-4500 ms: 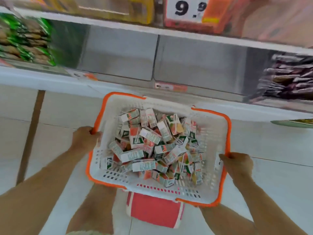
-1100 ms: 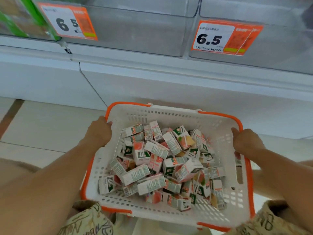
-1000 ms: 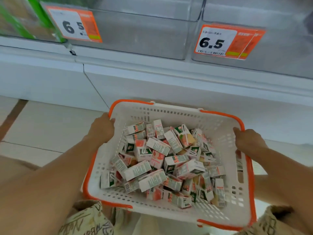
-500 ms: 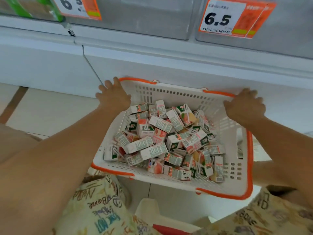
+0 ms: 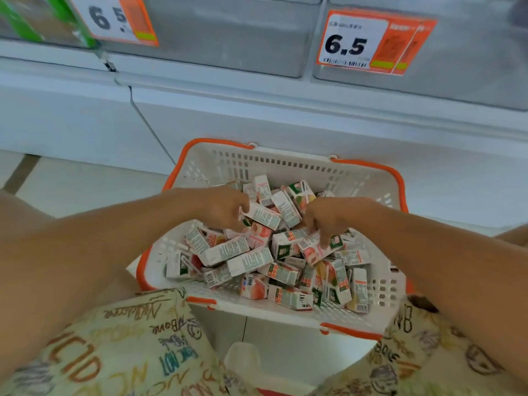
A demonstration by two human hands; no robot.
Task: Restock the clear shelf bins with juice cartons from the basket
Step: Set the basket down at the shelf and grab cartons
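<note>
Left hand [image 5: 225, 208] pinches juice carton [image 5: 261, 215], long axis running 10-to-4 o'clock. Right hand [image 5: 328, 221] fingers curl onto second carton [image 5: 317, 248] in basket [image 5: 285, 164]. Clear bins [image 5: 243, 32] at 12 o'clock.

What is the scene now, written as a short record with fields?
place: floor before white shelf base
basket: white, orange rim, on floor, piled with cartons
left hand: grips one carton
right hand: grip on another carton
bins: clear, above the basket; no cartons visible inside
price tag: 6.5
</note>
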